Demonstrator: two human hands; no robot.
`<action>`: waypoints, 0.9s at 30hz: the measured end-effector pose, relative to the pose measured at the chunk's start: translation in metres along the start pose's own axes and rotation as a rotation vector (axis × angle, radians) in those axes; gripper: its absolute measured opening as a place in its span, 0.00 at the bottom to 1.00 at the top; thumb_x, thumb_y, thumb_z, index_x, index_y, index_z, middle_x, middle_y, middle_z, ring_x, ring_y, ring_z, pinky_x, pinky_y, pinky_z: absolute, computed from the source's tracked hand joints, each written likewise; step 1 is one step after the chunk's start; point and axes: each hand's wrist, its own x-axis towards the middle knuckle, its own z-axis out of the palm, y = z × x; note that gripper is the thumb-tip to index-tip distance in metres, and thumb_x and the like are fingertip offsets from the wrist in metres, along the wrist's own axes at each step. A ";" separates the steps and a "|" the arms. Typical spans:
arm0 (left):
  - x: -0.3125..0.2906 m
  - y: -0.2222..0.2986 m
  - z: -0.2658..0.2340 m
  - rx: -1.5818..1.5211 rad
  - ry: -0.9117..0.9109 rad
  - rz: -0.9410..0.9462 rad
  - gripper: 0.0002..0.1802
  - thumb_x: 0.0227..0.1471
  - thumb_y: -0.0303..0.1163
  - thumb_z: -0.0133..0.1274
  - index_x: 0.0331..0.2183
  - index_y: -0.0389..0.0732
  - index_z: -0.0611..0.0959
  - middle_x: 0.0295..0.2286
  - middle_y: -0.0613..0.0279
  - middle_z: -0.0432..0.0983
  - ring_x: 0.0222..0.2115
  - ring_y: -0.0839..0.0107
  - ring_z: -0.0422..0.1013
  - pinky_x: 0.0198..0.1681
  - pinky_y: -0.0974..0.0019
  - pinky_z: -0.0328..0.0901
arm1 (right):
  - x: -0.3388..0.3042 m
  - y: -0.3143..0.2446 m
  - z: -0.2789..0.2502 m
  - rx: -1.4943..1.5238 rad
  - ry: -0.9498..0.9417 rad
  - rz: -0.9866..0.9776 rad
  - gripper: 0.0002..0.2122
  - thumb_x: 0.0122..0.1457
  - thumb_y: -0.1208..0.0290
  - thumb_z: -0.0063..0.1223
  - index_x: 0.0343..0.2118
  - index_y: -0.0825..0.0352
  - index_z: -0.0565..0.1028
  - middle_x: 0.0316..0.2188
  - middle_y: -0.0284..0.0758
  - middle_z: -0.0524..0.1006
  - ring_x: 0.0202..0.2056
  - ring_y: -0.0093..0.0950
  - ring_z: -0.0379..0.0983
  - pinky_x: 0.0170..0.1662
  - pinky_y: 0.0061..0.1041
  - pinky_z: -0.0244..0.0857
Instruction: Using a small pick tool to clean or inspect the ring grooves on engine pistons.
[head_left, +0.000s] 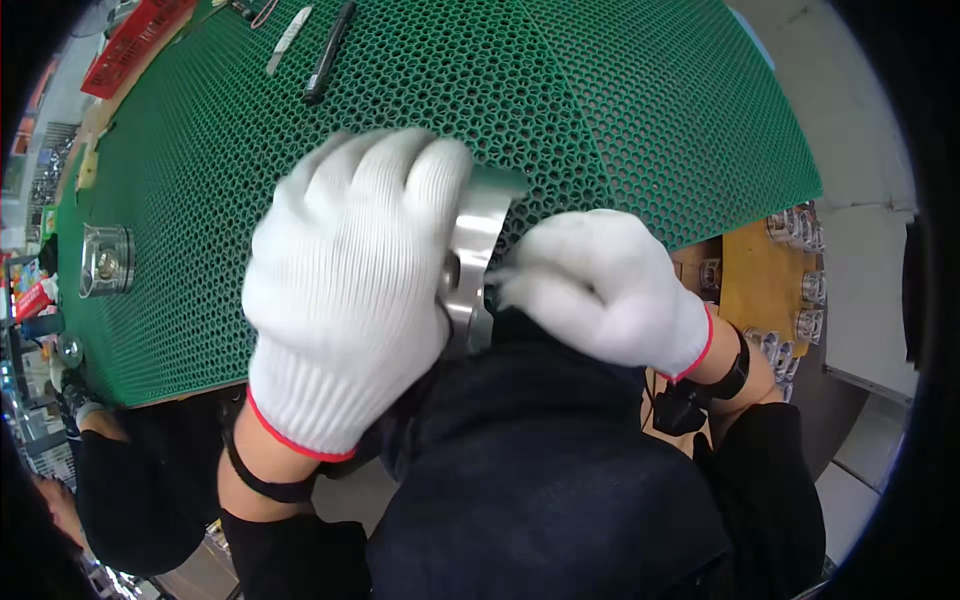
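Observation:
My left hand point(345, 265), in a white knitted glove with a red cuff, is wrapped round a shiny metal piston point(476, 240). The piston is held above the front part of a green honeycomb mat point(480, 90), and my palm and fingers cover much of it. Close to the piston's right side is my right hand point(615, 290), gloved the same way. Its fingers are curled into a pinch, and the fingertips are smeared by motion. Whatever they hold, if anything, cannot be made out.
Another piston point(107, 260) stands on the mat at the left. Toward the back lie a black pen point(328, 52) and a pale flat strip point(289, 40), near a red crate point(135, 48). Several pistons sit on a wooden board point(750, 285) at the right. Someone's dark sleeve point(140, 490) shows lower left.

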 end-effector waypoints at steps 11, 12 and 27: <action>0.042 -0.031 0.002 -0.082 -0.310 -0.112 0.22 0.41 0.26 0.55 0.44 0.43 0.79 0.36 0.52 0.77 0.39 0.51 0.74 0.43 0.57 0.69 | 0.013 0.001 -0.024 -0.363 -0.207 -0.166 0.10 0.55 0.63 0.54 0.25 0.63 0.79 0.20 0.35 0.77 0.22 0.33 0.76 0.26 0.29 0.70; 0.035 -0.035 0.004 -0.149 -0.210 -0.095 0.24 0.41 0.24 0.55 0.45 0.44 0.79 0.37 0.51 0.76 0.40 0.51 0.74 0.44 0.57 0.69 | 0.014 0.007 -0.029 -0.131 -0.044 -0.212 0.09 0.56 0.65 0.52 0.27 0.64 0.80 0.22 0.37 0.78 0.25 0.33 0.77 0.29 0.28 0.71; -0.155 -0.072 -0.072 -0.538 -0.312 -0.298 0.38 0.40 0.34 0.65 0.54 0.36 0.71 0.40 0.52 0.77 0.37 0.56 0.75 0.42 0.59 0.68 | 0.036 0.068 -0.021 -0.900 -0.022 0.014 0.24 0.55 0.72 0.52 0.57 0.53 0.68 0.55 0.43 0.68 0.56 0.42 0.65 0.56 0.35 0.63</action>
